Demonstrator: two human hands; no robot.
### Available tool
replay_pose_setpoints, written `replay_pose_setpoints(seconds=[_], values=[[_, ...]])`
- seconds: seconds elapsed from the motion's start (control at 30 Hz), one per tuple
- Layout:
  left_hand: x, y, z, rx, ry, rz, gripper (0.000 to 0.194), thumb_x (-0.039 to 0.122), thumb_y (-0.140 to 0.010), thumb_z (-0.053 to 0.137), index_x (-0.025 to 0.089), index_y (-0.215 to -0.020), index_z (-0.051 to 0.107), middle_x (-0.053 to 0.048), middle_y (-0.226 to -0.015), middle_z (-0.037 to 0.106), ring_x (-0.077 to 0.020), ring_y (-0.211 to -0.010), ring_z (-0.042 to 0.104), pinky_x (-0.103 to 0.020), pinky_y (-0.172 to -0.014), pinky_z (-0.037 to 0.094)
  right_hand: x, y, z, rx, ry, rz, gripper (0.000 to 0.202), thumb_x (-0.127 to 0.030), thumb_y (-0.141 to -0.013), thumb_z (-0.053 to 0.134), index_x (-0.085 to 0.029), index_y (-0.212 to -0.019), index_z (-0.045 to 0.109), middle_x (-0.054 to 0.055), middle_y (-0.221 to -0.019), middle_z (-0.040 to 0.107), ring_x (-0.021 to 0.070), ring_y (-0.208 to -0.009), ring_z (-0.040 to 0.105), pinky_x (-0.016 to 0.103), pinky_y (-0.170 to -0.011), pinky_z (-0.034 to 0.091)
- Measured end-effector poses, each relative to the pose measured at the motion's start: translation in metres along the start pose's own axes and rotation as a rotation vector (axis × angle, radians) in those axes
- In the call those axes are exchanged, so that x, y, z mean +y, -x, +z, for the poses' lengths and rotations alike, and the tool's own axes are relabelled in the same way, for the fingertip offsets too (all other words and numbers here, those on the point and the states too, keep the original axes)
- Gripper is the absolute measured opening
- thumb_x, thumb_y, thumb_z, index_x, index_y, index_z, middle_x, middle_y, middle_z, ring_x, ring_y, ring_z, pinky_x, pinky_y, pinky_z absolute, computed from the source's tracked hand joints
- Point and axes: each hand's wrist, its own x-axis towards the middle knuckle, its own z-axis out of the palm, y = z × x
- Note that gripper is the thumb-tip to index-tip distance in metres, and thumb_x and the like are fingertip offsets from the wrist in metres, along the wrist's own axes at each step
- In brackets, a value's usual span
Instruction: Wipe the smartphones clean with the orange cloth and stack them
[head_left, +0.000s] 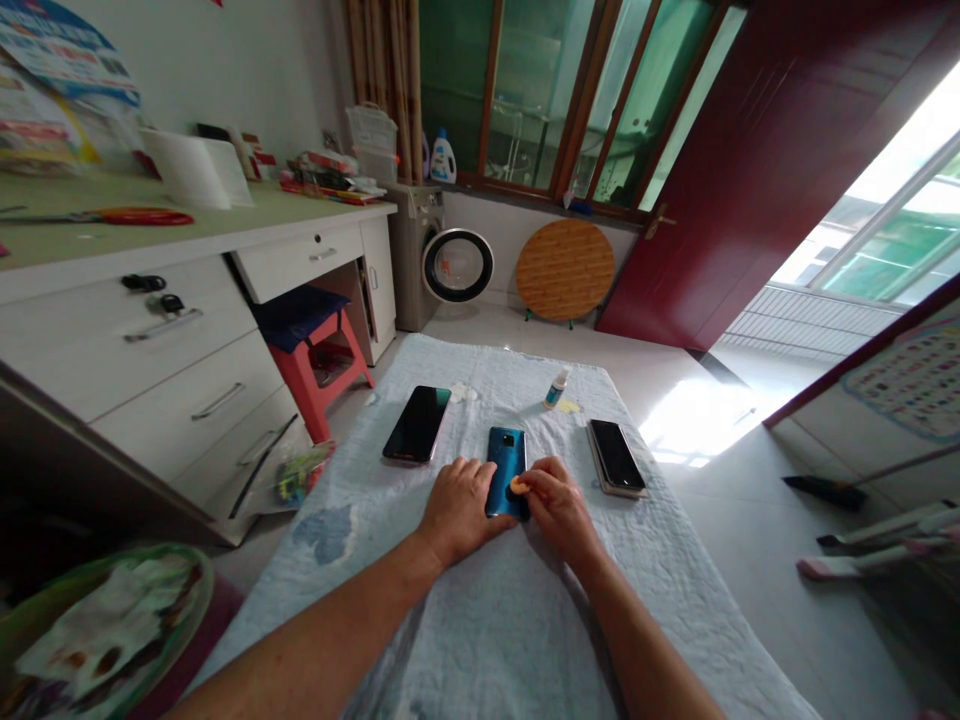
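Observation:
A blue smartphone (507,462) lies back side up on the cloth-covered table (480,640), its camera block at the far end. My left hand (459,508) grips it along the left side and near end, with the thumb across the near edge. Between the fingers of my right hand (559,508) is a small round orange pad (518,486), pressed against the phone's back. A larger black-screened device (418,424) rests to the left. On the right is another phone (618,456), screen up on a pale case or box. A small spray bottle (556,388) stands beyond the blue phone.
At the left stands a desk (315,225) with drawers, a paper roll (196,170) and red-handled scissors (142,216). A red stool (319,365) is tucked beside it. The waste bin (202,600) sits at lower left. Farther back are a washing machine (412,240) and a red door (697,180).

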Motion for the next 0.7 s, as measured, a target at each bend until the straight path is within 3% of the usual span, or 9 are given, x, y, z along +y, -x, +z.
replay_pose_setpoints(seconds=[0.17,0.47,0.7], values=[[-0.004,-0.002,0.002,-0.015,0.018,0.028,0.067,0.073,-0.076,0.054,0.016,-0.112,0.058,-0.013,-0.105,0.062,-0.0318,-0.103,0.055,-0.043,-0.09,0.041,-0.006,0.002,0.002,-0.097,0.07,-0.034,0.024,-0.008,-0.082,0.052,-0.023,-0.085,0.071,0.003,-0.087,0.055,0.0154,-0.087,0.054,0.027,-0.082,0.043],[-0.004,-0.001,0.005,0.007,0.032,0.015,0.065,0.071,-0.077,0.055,0.018,-0.113,0.058,-0.011,-0.103,0.061,-0.0309,-0.1,0.055,-0.043,-0.088,0.042,-0.004,-0.005,0.006,-0.069,0.092,-0.044,0.023,-0.009,-0.083,0.051,-0.022,-0.09,0.068,0.003,-0.088,0.056,0.0158,-0.087,0.055,0.026,-0.081,0.043],[-0.004,-0.002,0.008,0.012,0.016,0.0,0.067,0.066,-0.07,0.067,0.02,-0.117,0.057,-0.009,-0.104,0.061,-0.0306,-0.1,0.055,-0.042,-0.088,0.041,0.002,-0.011,0.004,-0.08,0.112,-0.081,0.022,-0.008,-0.082,0.05,-0.022,-0.09,0.066,0.003,-0.088,0.056,0.0158,-0.087,0.055,0.026,-0.081,0.044]])
